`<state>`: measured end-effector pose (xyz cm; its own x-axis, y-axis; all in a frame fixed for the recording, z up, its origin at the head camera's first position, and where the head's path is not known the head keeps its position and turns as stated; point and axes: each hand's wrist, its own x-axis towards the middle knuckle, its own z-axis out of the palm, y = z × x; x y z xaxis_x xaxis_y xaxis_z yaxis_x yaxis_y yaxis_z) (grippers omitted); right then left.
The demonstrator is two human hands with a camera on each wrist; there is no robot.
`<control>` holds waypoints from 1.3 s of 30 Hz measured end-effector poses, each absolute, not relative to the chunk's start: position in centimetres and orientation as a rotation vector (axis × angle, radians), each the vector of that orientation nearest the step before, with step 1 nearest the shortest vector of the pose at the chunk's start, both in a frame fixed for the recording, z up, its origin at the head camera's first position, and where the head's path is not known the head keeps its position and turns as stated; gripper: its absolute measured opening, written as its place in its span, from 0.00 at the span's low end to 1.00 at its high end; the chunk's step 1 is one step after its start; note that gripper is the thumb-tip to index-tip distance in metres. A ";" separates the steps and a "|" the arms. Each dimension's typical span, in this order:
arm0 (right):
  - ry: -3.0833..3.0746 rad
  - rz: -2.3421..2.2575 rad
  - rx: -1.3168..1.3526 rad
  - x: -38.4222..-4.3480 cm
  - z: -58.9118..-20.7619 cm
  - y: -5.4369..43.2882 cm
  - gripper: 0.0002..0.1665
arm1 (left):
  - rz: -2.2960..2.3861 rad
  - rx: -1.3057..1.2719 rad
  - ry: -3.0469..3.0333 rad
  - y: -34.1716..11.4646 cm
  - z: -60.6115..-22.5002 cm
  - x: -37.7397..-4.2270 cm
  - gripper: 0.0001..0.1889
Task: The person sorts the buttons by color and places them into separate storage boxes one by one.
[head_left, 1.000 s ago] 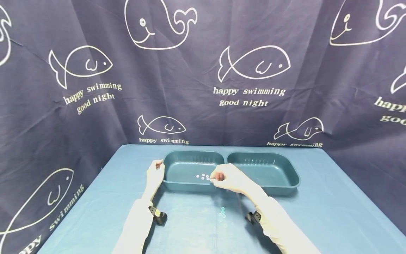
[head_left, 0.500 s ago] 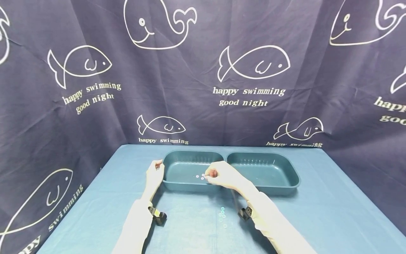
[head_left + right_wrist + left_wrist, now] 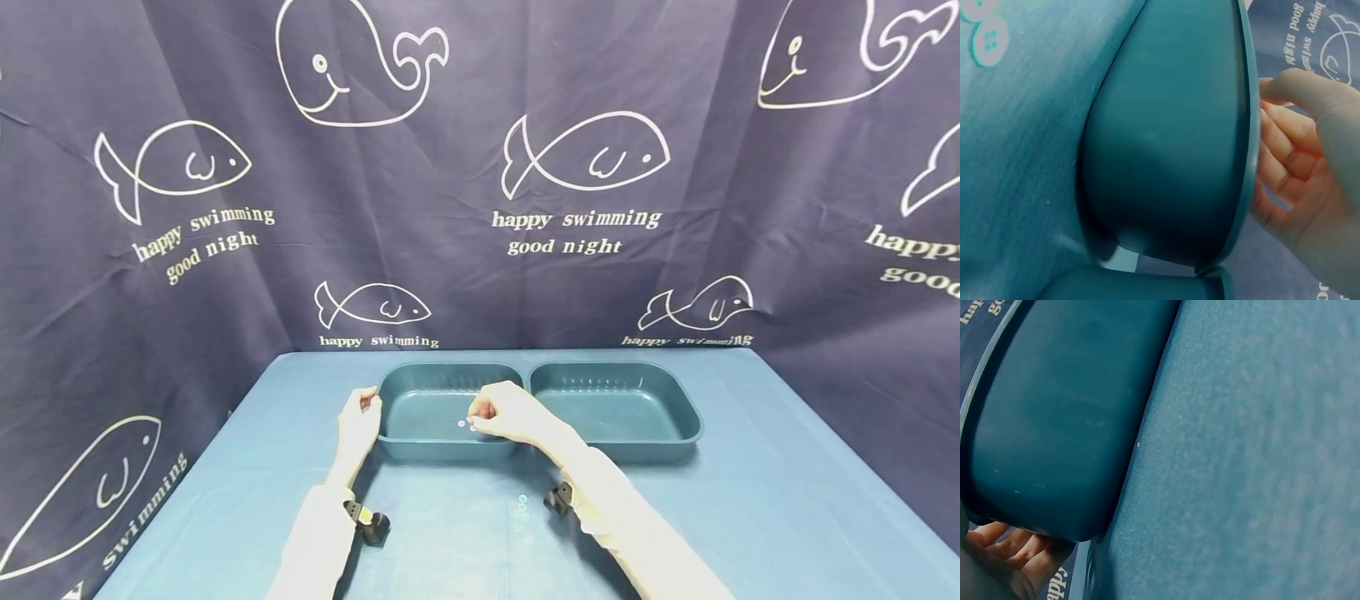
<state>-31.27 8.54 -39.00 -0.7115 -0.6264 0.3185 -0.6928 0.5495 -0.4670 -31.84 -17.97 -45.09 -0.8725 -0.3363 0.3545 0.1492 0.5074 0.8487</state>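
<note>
Pink buttons [image 3: 461,423] sit in the left tray [image 3: 442,451]; fewer show since my right hand [image 3: 517,412] slid left, so few likely remain. Its fingers curl, grip unclear; my left hand [image 3: 360,423] rests loosely alongside.

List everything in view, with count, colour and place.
Left tray: one, teal, on the table
Right tray: one, teal, beside the left tray
Pinkish discs: at least two, inside the left tray
Blue-green buttons: several, on the table, nearer the person than the trays
Table: one, light blue, under the trays
Backdrop: dark violet with white fish, whales and lettering, behind
Wrist cameras: two, black, one per wrist
Sleeves: two, whitish, on both arms
Left hand: one, at the left tray's outer end
Right hand: one, over the left tray
</note>
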 end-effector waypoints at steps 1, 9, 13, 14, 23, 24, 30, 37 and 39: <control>-2.658 0.880 1.138 -31.4 -39.0 8.4 0.04 | -1.343 0.153 -2.271 -18.0 -45.1 -31.8 0.14; -2.673 0.881 1.119 -32.2 -39.0 7.8 0.04 | -1.356 0.167 -2.263 -17.9 -45.1 -31.9 0.14; -2.687 0.901 1.121 -32.4 -38.9 7.5 0.04 | -1.358 0.171 -2.254 -17.9 -45.0 -31.9 0.14; -2.687 0.911 1.124 -32.4 -38.9 7.5 0.04 | -1.358 0.171 -2.253 -17.9 -44.9 -31.9 0.14; -2.710 0.959 1.118 -32.7 -38.9 6.8 0.04 | -1.361 0.169 -2.248 -17.8 -45.0 -31.8 0.13; -2.714 0.961 1.113 -32.7 -38.9 6.7 0.04 | -1.356 0.165 -2.246 -17.8 -45.1 -31.9 0.13; -2.741 0.970 1.101 -32.9 -38.9 6.1 0.04 | -1.349 0.156 -2.235 -17.8 -45.0 -32.0 0.13; -2.765 0.912 1.086 -33.4 -39.4 5.5 0.04 | -1.369 0.168 -2.245 -17.8 -45.0 -31.9 0.13; -2.771 0.895 1.076 -33.5 -39.5 5.4 0.04 | -1.360 0.162 -2.243 -17.8 -45.1 -32.0 0.13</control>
<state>-33.48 5.40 -39.49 -0.7592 -0.6076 0.2332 -0.6292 0.5937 -0.5017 -31.96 -17.85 -45.07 -0.8639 -0.3528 0.3594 0.1555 0.4921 0.8566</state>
